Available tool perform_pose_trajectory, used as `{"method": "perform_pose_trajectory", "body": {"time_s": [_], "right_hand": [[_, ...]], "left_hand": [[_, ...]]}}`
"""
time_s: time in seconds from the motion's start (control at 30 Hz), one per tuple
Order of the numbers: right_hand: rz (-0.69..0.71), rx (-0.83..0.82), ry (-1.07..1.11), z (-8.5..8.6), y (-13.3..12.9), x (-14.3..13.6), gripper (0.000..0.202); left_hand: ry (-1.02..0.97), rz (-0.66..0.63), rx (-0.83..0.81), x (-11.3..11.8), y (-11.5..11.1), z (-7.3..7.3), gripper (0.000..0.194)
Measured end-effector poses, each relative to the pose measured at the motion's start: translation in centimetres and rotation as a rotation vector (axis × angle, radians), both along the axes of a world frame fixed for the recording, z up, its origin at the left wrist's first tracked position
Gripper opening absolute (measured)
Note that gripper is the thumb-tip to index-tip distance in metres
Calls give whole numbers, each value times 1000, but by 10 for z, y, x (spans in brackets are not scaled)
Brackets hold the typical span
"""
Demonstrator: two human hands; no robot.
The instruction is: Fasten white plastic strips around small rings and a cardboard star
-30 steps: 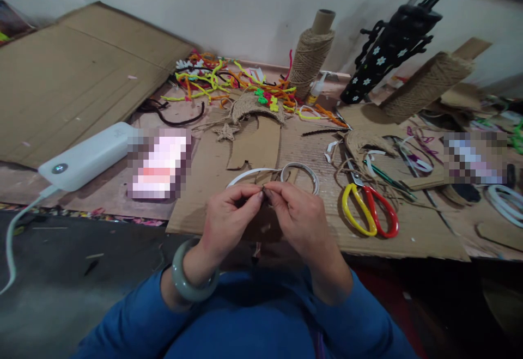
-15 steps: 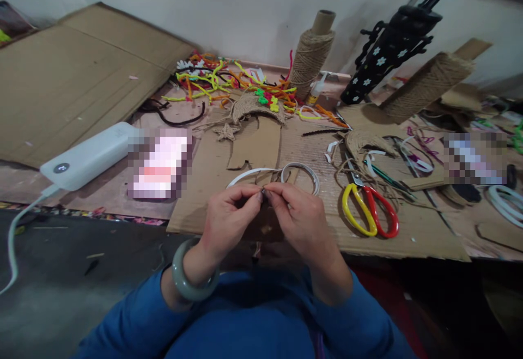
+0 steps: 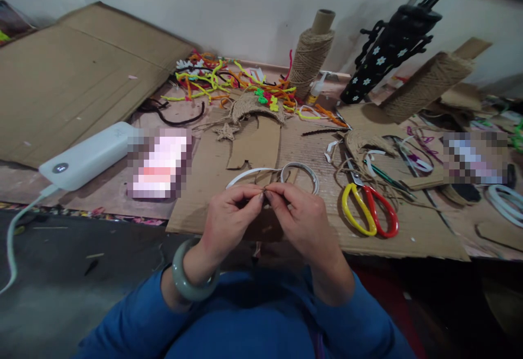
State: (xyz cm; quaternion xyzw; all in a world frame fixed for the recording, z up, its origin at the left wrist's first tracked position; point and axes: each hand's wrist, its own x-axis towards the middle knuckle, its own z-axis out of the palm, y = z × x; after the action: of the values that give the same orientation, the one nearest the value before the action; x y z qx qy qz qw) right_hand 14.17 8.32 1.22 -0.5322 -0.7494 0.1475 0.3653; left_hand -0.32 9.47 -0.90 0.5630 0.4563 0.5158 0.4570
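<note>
My left hand [image 3: 229, 220] and my right hand [image 3: 302, 220] meet fingertip to fingertip over the front of a cardboard sheet [image 3: 322, 146]. Both are closed in a pinch; whatever lies between the tips is too small and dark to name. Just beyond my fingers is a coil of white tape [image 3: 316, 175], its loose strip running left. Farther back rest a twine-wrapped crescent [image 3: 244, 109] with small coloured flowers and a twine star [image 3: 226, 131]. Scissors [image 3: 359, 214] with one yellow and one red handle lie right of my right hand.
Two cones of twine [image 3: 312, 51] [image 3: 433, 86] and a black flowered holder [image 3: 378, 56] stand behind. Coloured pipe cleaners [image 3: 216, 78] are heaped at the back. On the left are a power bank [image 3: 92, 154], a blurred phone [image 3: 161, 163] and a large cardboard panel [image 3: 81, 75].
Both hands stay pinched together in nearly the same place, with only a slight shift at the fingertips. Nothing else has visibly moved.
</note>
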Motion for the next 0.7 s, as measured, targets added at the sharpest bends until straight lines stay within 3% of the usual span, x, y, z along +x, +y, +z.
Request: {"method": "perform_pose_trajectory", "body": {"time_s": [0.7], "right_hand": [[1, -41, 77, -1, -1, 2, 17]], "left_hand": [[58, 26, 68, 2, -2, 1, 11]]}}
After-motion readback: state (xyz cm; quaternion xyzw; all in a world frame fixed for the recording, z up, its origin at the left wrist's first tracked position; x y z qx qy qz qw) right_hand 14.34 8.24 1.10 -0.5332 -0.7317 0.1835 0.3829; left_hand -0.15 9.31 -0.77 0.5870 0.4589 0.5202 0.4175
